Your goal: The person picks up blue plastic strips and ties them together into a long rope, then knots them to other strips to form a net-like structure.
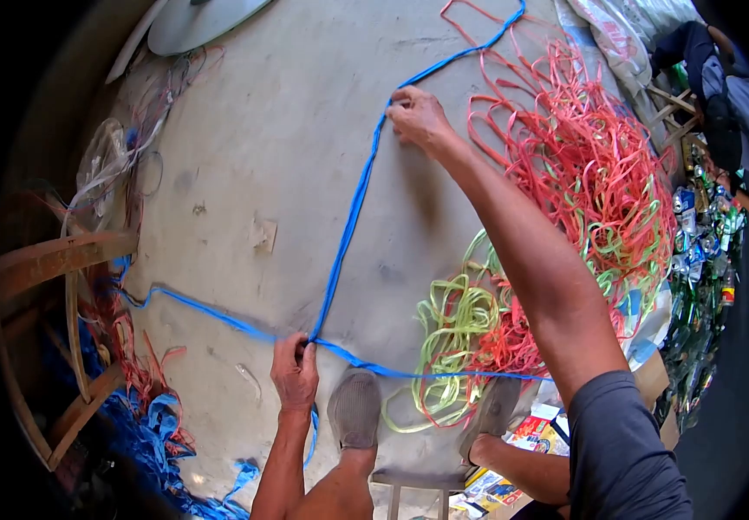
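A long blue plastic strip [354,212] stretches between my two hands above the concrete floor. My left hand [294,374], low and near my shoe, is closed on it where several blue strands meet. From there one strand runs off to the left and another passes right across my shoe [354,407]. My right hand [420,120] reaches far forward, its fingers pinched at the strip's upper bend. Past that hand the strip carries on toward the top right. Beneath and beside my right arm lies a big tangled heap of red and green plastic strips [578,165].
Wooden chair frames [62,260] stand on the left, near a pile of blue plastic scraps [153,442]. Crushed cans and bottles [700,251] lie at the right, where a person in dark clothes [721,104] sits. A round pale disc [205,24] is at the top left.
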Motion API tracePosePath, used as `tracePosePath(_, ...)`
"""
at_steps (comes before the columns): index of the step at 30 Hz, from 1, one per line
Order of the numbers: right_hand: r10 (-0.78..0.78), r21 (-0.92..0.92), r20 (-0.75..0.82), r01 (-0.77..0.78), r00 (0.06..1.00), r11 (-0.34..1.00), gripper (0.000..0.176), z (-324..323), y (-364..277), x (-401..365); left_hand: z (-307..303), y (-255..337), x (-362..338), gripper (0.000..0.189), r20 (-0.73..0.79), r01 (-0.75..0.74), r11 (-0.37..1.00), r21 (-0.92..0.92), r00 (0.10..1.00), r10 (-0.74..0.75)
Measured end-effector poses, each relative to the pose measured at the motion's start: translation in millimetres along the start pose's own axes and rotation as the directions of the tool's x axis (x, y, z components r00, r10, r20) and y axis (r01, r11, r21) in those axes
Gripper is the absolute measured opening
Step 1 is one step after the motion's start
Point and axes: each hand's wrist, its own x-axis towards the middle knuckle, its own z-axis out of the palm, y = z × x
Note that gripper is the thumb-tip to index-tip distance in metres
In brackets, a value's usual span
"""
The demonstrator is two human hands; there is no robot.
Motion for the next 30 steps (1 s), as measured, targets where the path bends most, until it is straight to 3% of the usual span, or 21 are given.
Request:
tracePosePath(1,-0.089,-0.089,0.005,0.089,0.996,0.992,0.034,10,7,7,0,-2,0,0.019,0.003,0.001,1.000,0.015,1.000,-0.001)
tracePosePath(3,-0.350,-0.066,-0.158,0.344,0.923,0.937,0.036,27,14,12,0,-4,-4,0.019,0.022,0.005,1.000,0.025,1.000,-0.006)
tracePosePath(6,-0.232,-0.176,-0.130,0.208,0.964,0.962,0.036,21,-4,-17,2,-4,-1,0.017,0.022,0.002,1.000,0.011,1.000,-0.002)
tracePosePath(10,-0.433,-0.096,0.021,0.433,0.901,0.896,0.027,15,9,-97,2,-7,0,0.017,0.018,-0.019,1.000,0.023,1.000,0.018)
tracePosePath(12,-0.411,-0.034,0.222,0.428,0.884,0.903,0.022,6,10,-164,4,-11,-4,0.018,0.027,-0.036,0.999,0.033,0.999,0.035)
tracePosePath(13,-0.488,-0.031,0.274,0.515,0.829,0.857,0.017,9,27,-195,3,-12,-4,0.018,0.025,-0.049,0.998,0.033,0.999,0.048)
tracePosePath(14,-0.383,0.136,0.401,0.359,0.832,0.923,0.012,9,35,-236,5,-15,-5,0.018,0.025,-0.028,1.000,0.004,0.999,0.028)
tracePosePath(15,-0.392,0.162,0.449,0.358,0.803,0.920,0.016,6,42,-275,7,-18,-5,0.018,0.017,-0.046,0.999,-0.006,0.999,0.046)
tracePosePath(17,-0.389,0.047,0.585,0.449,0.712,0.892,0.020,-7,66,-341,7,-19,-6,0.017,0.026,-0.048,0.999,0.022,0.999,0.048)
tracePosePath(19,-0.225,-0.193,0.622,0.425,0.750,0.884,0.023,-29,72,-399,7,-23,-8,0.017,0.050,-0.033,0.999,0.019,0.998,0.032)
tracePosePath(21,-0.201,-0.386,0.594,0.496,0.779,0.778,0.025,-43,85,-432,9,-26,-8,0.017,0.030,-0.046,0.999,-0.019,0.998,0.046)
tracePosePath(24,-0.217,-0.472,0.632,0.592,0.744,0.653,0.025,-56,124,-456,8,-31,-9,0.018,0.042,-0.057,0.998,0.025,0.998,0.056)
tracePosePath(30,-0.362,-0.321,0.575,0.610,0.733,0.725,0.020,-65,128,-472,11,-41,-10,0.015,0.037,-0.095,0.995,0.034,0.995,0.093)
